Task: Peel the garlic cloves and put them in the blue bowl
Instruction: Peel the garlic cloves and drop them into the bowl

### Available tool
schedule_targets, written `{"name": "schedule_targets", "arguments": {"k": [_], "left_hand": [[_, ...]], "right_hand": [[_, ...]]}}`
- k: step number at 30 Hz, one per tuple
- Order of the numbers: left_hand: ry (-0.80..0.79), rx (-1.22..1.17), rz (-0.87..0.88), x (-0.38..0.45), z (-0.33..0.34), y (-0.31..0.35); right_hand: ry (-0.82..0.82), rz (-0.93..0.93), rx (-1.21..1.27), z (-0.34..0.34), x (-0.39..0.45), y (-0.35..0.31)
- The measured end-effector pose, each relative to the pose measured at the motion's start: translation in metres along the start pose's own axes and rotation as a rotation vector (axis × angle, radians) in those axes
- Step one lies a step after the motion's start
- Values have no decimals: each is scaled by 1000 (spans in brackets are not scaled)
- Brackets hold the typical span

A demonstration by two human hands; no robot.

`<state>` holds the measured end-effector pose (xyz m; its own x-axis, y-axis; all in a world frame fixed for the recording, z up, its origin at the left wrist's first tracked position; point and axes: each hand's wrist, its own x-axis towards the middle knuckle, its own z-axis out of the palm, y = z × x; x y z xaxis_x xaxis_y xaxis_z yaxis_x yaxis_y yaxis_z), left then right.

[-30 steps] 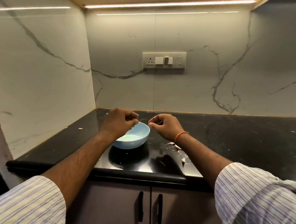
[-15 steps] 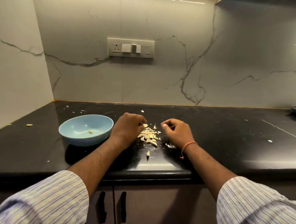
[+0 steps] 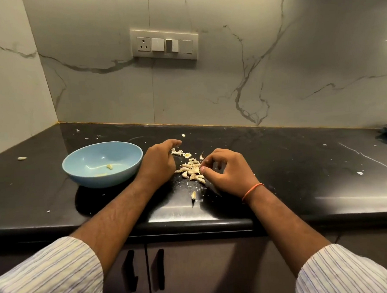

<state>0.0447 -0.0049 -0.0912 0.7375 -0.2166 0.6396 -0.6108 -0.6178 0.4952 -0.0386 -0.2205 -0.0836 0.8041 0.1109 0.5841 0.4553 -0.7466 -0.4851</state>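
Pale garlic cloves [image 3: 192, 169] heaped between loosely curled, empty fingers [image 3: 208, 162] beside blue bowl [image 3: 130, 170].

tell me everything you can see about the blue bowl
The round, shallow light blue bowl looks like smooth plastic or glazed ceramic, with a plain rim and a glossy inside. It sits upright on the black polished countertop, left of the pile of unpeeled garlic cloves. Inside lie a small peeled garlic clove and another pale bit nearer the front. The person's left hand is just beside its right wall; whether they touch cannot be told.
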Motion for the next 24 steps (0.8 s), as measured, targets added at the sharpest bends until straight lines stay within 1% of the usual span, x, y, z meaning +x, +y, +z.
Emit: {"name": "schedule_targets", "arguments": {"k": [2,4,5,7,9,13,16,18,20,24], "left_hand": [[-16,-7,-12,1,1,-1],[-40,-5,-17,2,2,-2],[-44,-2,-17,3,2,-3],[-43,-6,-7,3,1,-2],[-46,-19,8,3,0,-3],[-49,-67,41,2,-2,-1],[-73,-133,147,-2,-3,4],[-102,-153,225,-4,-3,6],[-109,-138,273,-5,-2,4],[-71,-61,261,-3,-1,2]], "right_hand": [[-53,-7,-57,-3,-3,-3],[-126,28,-175,-4,-5,-5],[-144,45,-232,-4,-5,-6],[-127,54,-301,-3,-5,-7],[-126,51,-321,0,-3,-7],[-175,25,-285,-1,1,-3],[-125,-9,-270,-5,12,-6],[-112,-31,-308,-9,24,-9],[-138,-69,-389,-14,37,-11],[-237,-203,-527,-19,56,-14]]}}
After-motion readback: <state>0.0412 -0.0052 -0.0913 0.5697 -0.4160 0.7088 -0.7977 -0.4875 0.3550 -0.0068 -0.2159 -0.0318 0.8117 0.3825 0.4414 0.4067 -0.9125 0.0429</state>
